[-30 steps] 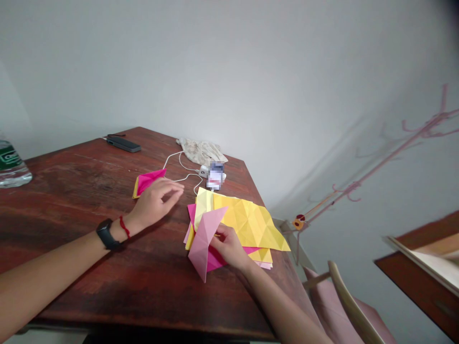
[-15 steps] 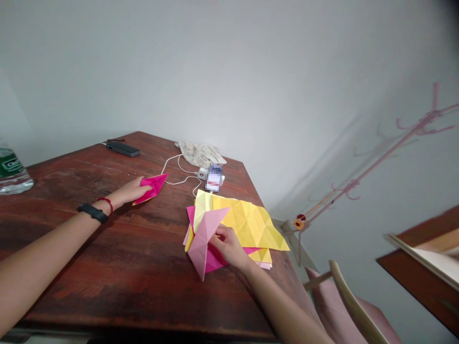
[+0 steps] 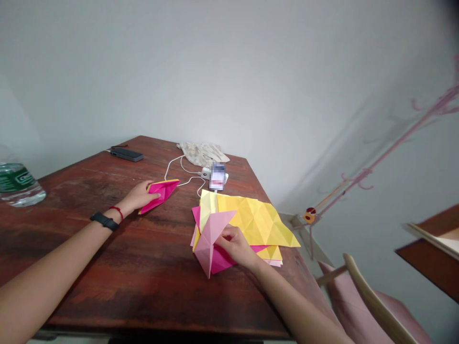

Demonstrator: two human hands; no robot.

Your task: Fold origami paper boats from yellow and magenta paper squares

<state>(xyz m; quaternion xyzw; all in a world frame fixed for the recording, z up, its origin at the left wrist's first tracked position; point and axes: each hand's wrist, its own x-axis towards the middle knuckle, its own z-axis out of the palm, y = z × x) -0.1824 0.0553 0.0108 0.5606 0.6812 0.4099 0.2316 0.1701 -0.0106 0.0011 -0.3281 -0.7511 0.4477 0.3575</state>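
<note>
My left hand [image 3: 140, 197] is closed around a folded magenta paper [image 3: 163, 192] with a yellow edge, its thumb lying on the magenta face. On the right, the fingers of my right hand [image 3: 234, 244] pinch a folded light-pink paper [image 3: 208, 242]. That hand is over a pile of creased sheets. Yellow paper [image 3: 256, 220] with triangular creases spreads across the top, and a magenta sheet [image 3: 221, 262] shows under my right hand. More yellow and pink corners stick out below. My fingertips are partly hidden behind the pink fold.
A phone [image 3: 217, 176] with white cables lies beyond the papers, near a crumpled cloth [image 3: 202, 154]. A dark power bank [image 3: 126, 154] lies at the back left. A water bottle [image 3: 20, 184] stands at far left. Beyond the right edge are a chair [image 3: 362, 296] and a pink rack [image 3: 390, 155].
My left hand has moved right with the magenta paper, which is turned a little. My right hand keeps its pinch on the pink paper. The whole view has shifted slightly.
</note>
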